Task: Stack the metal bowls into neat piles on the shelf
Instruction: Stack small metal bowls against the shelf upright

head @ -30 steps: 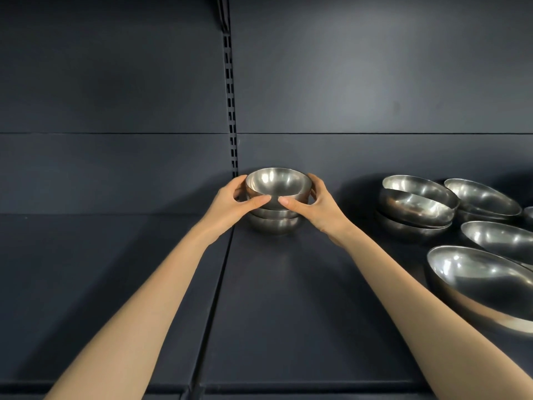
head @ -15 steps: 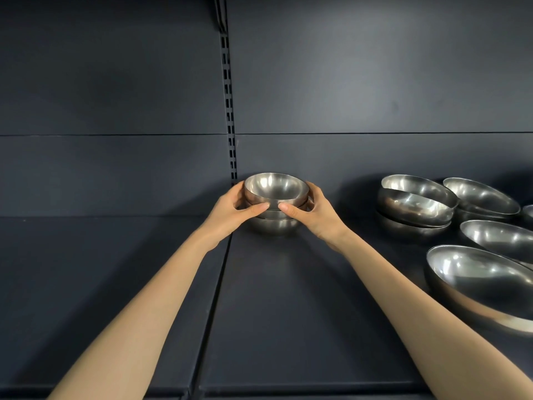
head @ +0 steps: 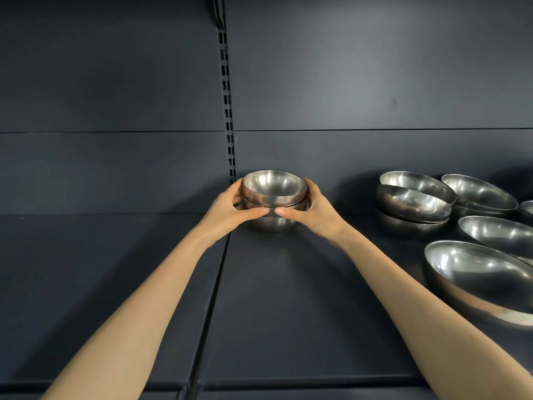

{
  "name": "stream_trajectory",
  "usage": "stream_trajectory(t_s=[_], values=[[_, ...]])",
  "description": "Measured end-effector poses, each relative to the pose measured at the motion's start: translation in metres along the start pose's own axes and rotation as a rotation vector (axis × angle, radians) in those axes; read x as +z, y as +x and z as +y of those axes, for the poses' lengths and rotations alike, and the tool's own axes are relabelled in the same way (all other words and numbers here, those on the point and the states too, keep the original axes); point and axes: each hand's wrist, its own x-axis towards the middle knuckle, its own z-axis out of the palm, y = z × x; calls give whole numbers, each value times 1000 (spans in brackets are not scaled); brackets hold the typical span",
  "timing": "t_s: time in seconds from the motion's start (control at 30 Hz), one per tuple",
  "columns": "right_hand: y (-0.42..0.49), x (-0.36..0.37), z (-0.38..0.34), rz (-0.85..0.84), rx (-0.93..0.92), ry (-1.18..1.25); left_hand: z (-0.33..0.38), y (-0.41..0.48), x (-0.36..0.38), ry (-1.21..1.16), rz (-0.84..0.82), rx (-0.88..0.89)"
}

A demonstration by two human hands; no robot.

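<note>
A small pile of nested metal bowls [head: 274, 194] stands at the back of the dark shelf [head: 288, 298], near the slotted upright. My left hand [head: 227, 210] grips the pile from the left and my right hand [head: 313, 212] grips it from the right. Both thumbs meet across the front of the pile. The top bowl sits down inside the bowls below it. The fingers behind the pile are hidden.
To the right stand a pile of larger metal bowls [head: 415, 197], another bowl pile [head: 481, 194] behind it, and loose big bowls [head: 501, 235] [head: 478, 278] near the right edge. A slotted upright [head: 227, 111] divides the back panel.
The top bowl has come down from above the pile and now sits nested in it. Both hands have closed in lower around the stack.
</note>
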Motion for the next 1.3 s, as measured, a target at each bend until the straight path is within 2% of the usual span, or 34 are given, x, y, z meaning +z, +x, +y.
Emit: stream_trajectory(t_s=[0.3,0.57,0.93,1.07,1.13,1.3], values=[[-1,-3,-1,-8,19,-19,1,-1,1,-9,26,29],[-1,1,-2,96,21,11,0,-1,5,-18,52,1],[-11,4,-15,82,99,30,9,-8,9,-91,74,-71],[-25,-2,-27,66,133,-54,16,-18,3,30,27,-83],[-32,-6,-30,59,131,-196,18,-25,-2,154,5,-95],[-53,-9,-39,-39,157,-594,26,-49,-14,710,-60,-92]])
